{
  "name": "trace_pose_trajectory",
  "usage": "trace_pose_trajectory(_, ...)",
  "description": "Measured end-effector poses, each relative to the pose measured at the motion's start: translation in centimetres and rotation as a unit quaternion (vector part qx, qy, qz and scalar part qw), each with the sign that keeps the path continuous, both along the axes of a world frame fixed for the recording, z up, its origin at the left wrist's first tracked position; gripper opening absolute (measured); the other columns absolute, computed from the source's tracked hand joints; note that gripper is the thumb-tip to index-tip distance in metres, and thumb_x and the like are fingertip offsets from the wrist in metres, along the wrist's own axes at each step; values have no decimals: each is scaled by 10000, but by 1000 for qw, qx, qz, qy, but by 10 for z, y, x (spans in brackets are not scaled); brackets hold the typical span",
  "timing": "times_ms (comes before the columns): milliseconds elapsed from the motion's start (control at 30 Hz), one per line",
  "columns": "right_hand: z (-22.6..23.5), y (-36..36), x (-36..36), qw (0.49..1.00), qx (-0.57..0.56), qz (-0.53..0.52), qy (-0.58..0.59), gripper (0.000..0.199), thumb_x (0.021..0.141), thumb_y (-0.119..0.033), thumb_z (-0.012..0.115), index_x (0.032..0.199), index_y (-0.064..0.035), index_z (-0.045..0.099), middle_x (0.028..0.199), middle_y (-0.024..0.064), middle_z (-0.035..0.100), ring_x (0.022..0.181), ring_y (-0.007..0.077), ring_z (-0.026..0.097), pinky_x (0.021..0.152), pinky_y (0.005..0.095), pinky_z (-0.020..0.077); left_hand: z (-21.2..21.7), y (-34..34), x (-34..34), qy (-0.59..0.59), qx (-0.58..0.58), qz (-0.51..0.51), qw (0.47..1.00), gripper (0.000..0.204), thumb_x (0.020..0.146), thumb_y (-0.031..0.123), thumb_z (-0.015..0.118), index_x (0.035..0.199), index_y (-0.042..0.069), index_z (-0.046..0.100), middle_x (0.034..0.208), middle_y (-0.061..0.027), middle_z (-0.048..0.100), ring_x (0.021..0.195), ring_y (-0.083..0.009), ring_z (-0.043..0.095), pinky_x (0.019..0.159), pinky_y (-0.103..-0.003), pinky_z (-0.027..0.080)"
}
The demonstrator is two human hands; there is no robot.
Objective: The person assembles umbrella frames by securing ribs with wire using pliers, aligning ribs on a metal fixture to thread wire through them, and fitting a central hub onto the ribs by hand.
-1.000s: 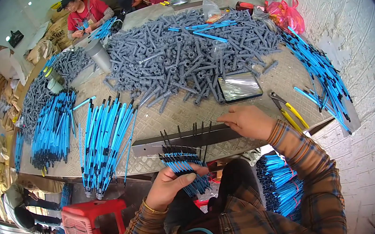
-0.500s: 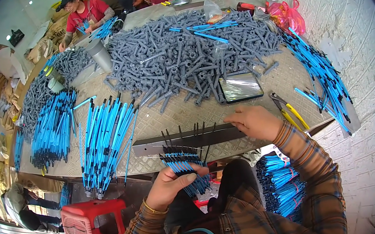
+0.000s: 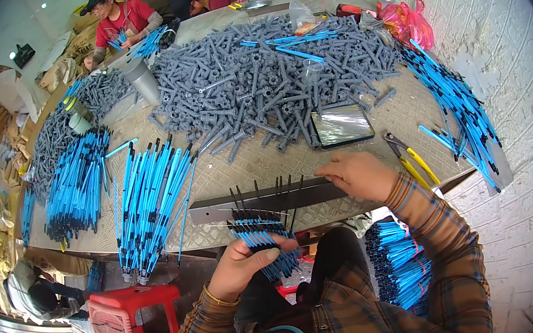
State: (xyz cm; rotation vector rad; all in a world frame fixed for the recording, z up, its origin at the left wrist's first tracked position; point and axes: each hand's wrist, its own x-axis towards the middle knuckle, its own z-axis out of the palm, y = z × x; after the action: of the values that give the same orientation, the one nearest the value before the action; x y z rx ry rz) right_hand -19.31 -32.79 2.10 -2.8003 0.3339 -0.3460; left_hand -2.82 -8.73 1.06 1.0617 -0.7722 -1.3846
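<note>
My left hand [image 3: 243, 270] is closed around a fan of thin blue rods [image 3: 257, 239] with black ends, just off the table's front edge. Fine wires cross this fan, and several black tips stick up in front of a long grey metal bar [image 3: 218, 209] lying along that edge. Over the bar's right end is my right hand [image 3: 369, 178], thumb and fingers pinched together. What it pinches, if anything, is too small to make out. Beyond it lies a dark tray of thin silvery wires [image 3: 343, 124]. Yellow-handled cutting pliers [image 3: 414, 160] rest to its right.
A large heap of grey plastic tube-like parts [image 3: 234, 76] covers the middle of the table. Bunches of blue rods lie at left [image 3: 153, 201] and right [image 3: 454, 108]. A red stool [image 3: 112, 298] stands below left. A co-worker in a red top [image 3: 126, 23] handles blue rods at the far left.
My right hand has shifted very slightly left. The rods in my left hand and their black tips have moved a little. The co-worker's arm has moved slightly.
</note>
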Motion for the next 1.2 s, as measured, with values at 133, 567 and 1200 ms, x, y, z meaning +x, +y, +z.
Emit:
trace_pose_trajectory(133, -5, -1, 7, 1000, -2, 11, -14, 242, 776, -128, 557, 1013, -111, 604, 812, 107, 537, 737, 313, 564, 637, 395, 467, 0, 0, 1, -2, 1, -1, 1000, 235, 865, 96, 562, 1077, -5, 572, 1056, -113, 618, 980, -173, 584, 867, -300, 451)
trace_pose_trajectory(567, -7, 4, 30, 1000, 2, 14, 3, 238, 793, -156, 531, 1015, -144, 617, 859, 103, 565, 769, 309, 586, 654, 415, 487, -2, 0, 3, 10, -1, -8, 1000, 239, 867, 101, 561, 1083, -2, 568, 1059, -114, 617, 1002, -180, 576, 887, -310, 438)
trace_pose_trajectory(1200, -12, 8, 54, 999, 15, 41, -17, 220, 803, -139, 539, 1010, -135, 611, 819, 95, 551, 763, 306, 566, 639, 392, 471, -2, 3, 11, 29, -9, -22, 999, 237, 877, 77, 535, 1099, -3, 550, 1072, -127, 610, 1025, -195, 567, 893, -313, 437)
